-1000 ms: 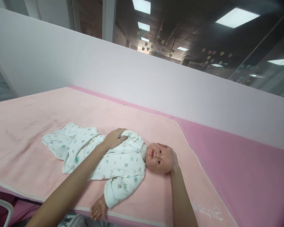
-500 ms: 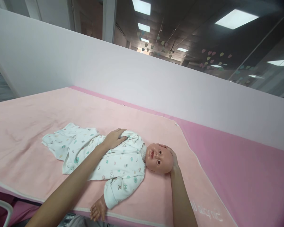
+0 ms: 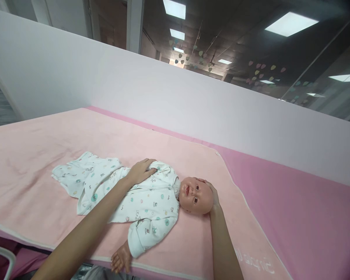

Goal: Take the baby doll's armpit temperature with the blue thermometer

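A baby doll [image 3: 154, 200] lies on its back, its head toward the right, in a white jacket with a small coloured print. My left hand [image 3: 141, 171] rests on its far upper arm and chest, fingers stretched out and thumb apart. Cupped round the top and far side of the doll's bald head [image 3: 194, 194] is my right hand [image 3: 214, 192], its palm mostly hidden behind the head. The doll's near arm points toward me, its bare hand [image 3: 121, 257] at the table edge. Matching printed trousers [image 3: 89, 175] lie over or beyond its lower body; no legs show.
A peach-pink blanket [image 3: 61, 136] with a pale border covers most of the pink padded table [image 3: 309, 206]. Behind rises a white partition [image 3: 163, 93] with glass above it. A white curved rail [image 3: 4, 251] is at the lower left.
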`<state>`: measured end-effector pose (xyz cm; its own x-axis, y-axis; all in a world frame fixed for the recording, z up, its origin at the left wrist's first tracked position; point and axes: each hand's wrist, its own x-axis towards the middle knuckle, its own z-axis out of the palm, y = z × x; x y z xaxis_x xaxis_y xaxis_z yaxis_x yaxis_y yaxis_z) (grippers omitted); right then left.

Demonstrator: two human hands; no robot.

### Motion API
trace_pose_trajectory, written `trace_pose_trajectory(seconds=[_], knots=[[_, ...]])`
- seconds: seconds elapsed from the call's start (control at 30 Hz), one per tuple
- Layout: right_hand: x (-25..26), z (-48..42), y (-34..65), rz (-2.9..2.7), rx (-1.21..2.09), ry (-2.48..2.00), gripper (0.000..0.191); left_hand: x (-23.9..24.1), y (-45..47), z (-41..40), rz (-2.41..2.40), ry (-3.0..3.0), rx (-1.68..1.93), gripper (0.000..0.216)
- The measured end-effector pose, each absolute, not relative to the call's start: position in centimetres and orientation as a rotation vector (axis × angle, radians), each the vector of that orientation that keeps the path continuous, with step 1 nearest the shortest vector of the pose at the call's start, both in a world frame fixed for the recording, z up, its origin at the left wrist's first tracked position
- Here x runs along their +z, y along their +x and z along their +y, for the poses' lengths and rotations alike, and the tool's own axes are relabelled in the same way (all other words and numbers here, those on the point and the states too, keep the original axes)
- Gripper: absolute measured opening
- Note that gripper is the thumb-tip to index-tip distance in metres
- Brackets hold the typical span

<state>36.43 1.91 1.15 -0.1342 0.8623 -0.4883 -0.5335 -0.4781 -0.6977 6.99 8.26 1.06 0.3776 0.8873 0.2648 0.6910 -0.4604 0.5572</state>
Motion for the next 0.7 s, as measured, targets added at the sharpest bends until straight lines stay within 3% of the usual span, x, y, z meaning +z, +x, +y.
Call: trace_pose_trajectory(seconds=[0.5,0.7], knots=[[1.32,1.9,36.42,-0.384,1.829,-1.107,0.02,0.86,7.01,8.38,1.376,2.286,0.776,0.042],[1.03,2.15,36.22,-0.407,1.704,-1.109,0.019,0.98,7.06,8.32,1.37,2.274,0.768,0.042]])
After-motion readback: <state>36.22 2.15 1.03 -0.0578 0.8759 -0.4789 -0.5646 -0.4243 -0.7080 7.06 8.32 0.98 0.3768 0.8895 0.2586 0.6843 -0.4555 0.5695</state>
